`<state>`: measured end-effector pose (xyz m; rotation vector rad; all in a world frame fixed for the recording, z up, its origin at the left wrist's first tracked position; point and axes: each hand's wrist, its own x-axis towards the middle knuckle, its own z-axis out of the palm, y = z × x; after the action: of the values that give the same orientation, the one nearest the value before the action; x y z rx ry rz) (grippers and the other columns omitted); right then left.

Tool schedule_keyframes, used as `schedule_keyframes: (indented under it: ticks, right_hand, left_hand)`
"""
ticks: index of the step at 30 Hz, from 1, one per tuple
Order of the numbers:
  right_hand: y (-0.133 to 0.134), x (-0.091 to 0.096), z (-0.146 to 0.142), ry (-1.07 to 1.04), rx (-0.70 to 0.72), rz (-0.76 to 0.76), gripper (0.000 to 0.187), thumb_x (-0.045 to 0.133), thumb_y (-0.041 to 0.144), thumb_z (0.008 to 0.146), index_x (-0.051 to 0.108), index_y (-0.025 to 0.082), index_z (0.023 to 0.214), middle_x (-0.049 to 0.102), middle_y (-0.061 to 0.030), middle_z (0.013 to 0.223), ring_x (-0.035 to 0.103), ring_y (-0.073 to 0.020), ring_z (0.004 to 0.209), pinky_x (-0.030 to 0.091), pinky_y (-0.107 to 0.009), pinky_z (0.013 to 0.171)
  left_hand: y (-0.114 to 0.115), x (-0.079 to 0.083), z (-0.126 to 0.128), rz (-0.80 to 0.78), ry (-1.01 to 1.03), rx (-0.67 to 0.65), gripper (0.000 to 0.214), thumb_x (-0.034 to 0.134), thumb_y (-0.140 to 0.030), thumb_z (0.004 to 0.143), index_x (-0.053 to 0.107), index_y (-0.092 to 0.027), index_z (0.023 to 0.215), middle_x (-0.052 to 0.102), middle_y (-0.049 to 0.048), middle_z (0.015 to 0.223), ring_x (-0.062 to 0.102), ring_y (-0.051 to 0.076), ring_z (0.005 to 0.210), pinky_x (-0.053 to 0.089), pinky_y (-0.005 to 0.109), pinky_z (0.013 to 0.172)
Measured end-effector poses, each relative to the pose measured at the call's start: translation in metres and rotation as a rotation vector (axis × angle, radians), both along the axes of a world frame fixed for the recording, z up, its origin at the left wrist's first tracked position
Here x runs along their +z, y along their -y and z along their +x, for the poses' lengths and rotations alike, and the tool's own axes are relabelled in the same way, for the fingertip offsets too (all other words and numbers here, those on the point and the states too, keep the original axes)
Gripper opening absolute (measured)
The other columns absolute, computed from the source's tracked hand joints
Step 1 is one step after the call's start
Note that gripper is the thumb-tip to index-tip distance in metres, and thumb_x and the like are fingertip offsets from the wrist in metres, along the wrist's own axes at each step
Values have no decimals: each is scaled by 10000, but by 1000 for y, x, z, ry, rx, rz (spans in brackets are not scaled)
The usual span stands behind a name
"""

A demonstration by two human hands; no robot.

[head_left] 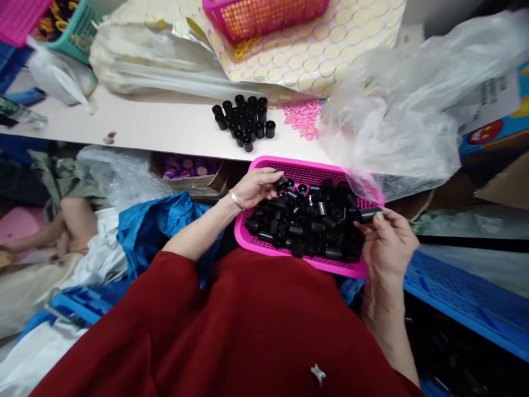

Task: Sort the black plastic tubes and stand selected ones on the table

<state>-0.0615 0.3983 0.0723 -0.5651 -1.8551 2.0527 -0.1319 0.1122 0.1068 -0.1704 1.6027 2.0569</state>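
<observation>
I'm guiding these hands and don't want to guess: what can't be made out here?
All in the head view:
Near basket: floor hidden under heaped black parts.
Left part: partly covered by the left hand.
Right part: one end covered by the right hand.
Far basket: top cut off by the upper edge.
Label: print blurred.
Clear bag: any contents veiled by cloudy folds.

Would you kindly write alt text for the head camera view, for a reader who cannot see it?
A person's left hand and right hand each hold a black piece over a pink basket heaped with more black pieces. Beyond it, on a white table, small black cylinders stand clustered beside scattered pink bits, with a translucent plastic bag to the right.
</observation>
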Motion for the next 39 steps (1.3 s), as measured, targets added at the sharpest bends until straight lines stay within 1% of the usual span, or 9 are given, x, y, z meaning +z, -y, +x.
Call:
schedule_keyframes:
  ticks: [3, 6, 10, 15, 18, 22, 27, 33, 39]
  right_hand:
    - [-3, -1, 11, -24, 171, 590, 316, 734, 437, 750, 689, 218, 973, 617, -64, 991, 607, -234, 921, 527, -490, 878]
    - [8, 4, 24, -180, 578, 1079, 325, 675, 386, 812, 674, 219, 1090, 549, -140, 1275, 492, -350, 1194, 438, -577, 997]
    - [24, 3, 33, -309, 1037, 1266, 386, 552, 254, 847, 599, 158, 1218, 490, -185, 1365, 447, -353, 1226, 478, -533, 956]
    - [35, -9, 16, -328, 1202, 1448, 539, 618, 271, 762, 577, 58, 1255, 504, -251, 1343, 443, -373, 1211, 444, -507, 962]
    - [47, -10, -5, -314, 1273, 1591, 599, 665, 345, 734, 588, 40, 1244, 520, -274, 1331, 467, -395, 1170, 408, -529, 936]
    - [54, -6, -42, -281, 1124, 1650, 446, 595, 381, 810, 626, 97, 1152, 556, -236, 1291, 507, -367, 1089, 400, -498, 872]
    - [26, -5, -77, -301, 834, 1297, 447, 621, 481, 828, 604, 177, 1156, 583, -185, 1258, 545, -359, 1099, 467, -493, 886]
    - [15, -3, -49, -320, 620, 1070, 147, 561, 297, 891, 655, 221, 975, 673, -127, 1025, 644, -281, 946, 537, -431, 818]
    - [47, -18, -18, -256, 1100, 1144, 236, 455, 199, 900, 675, 199, 985, 697, -80, 1013, 654, -211, 916, 541, -337, 791]
  left_hand:
    - [26, -2, 14, -445, -331, -81, 364, 745, -294, 724, 643, -142, 1038, 658, 21, 874, 607, 117, 721, 521, 249, 682]
    - [38, 2, 35, -925, -617, -360, 352, 699, -183, 683, 653, -156, 1031, 647, 56, 1035, 602, 204, 961, 514, 342, 875]
    - [29, 8, 66, -1261, -656, -864, 420, 615, -87, 672, 634, -140, 1088, 598, 111, 1183, 587, 243, 1020, 513, 358, 878]
    - [3, -9, 81, -1544, -726, -886, 706, 543, -40, 740, 394, -126, 1425, 459, 203, 1395, 569, 287, 1068, 512, 398, 841]
    - [-6, -18, 67, -1507, -693, -871, 708, 580, -70, 758, 375, -162, 1429, 514, 167, 1313, 591, 266, 1016, 520, 356, 768]
    - [-2, -21, 24, -1371, -815, -539, 518, 667, -386, 819, 520, -134, 1247, 560, 148, 1190, 581, 276, 1012, 514, 390, 849]
    - [20, -35, -18, -1216, -892, -466, 647, 719, -590, 741, 584, -127, 1172, 608, 131, 1092, 601, 286, 1004, 492, 407, 888]
    - [44, -43, -9, -1050, -1021, -300, 635, 635, -680, 776, 648, -154, 1132, 653, 126, 1125, 609, 271, 1076, 473, 393, 937]
    - [43, -32, 16, -960, -1018, -208, 258, 617, -413, 853, 682, -166, 886, 683, 58, 864, 637, 184, 825, 503, 318, 778]
